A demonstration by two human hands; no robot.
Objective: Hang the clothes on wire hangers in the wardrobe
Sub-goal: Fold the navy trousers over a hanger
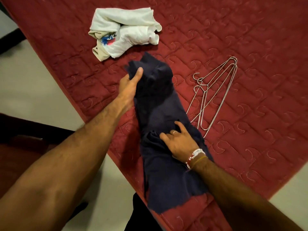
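A dark navy garment (160,104) lies bunched lengthwise on the red quilted bed (250,39), its lower end hanging over the near edge. My left hand (130,84) grips its far end, thumb on top of the cloth. My right hand (180,140), wearing a ring and bead bracelets, rests on the garment's middle with fingers spread, pressing into a fold. Wire hangers (215,92) lie in a loose pile just right of the garment. A crumpled white shirt (126,30) with a blue and pink print sits further back on the bed. No wardrobe is in view.
Pale floor (33,84) runs along the left of the bed. A dark piece of furniture (20,130) stands low at the left edge. The bed's near corner is at the bottom middle, close to my body.
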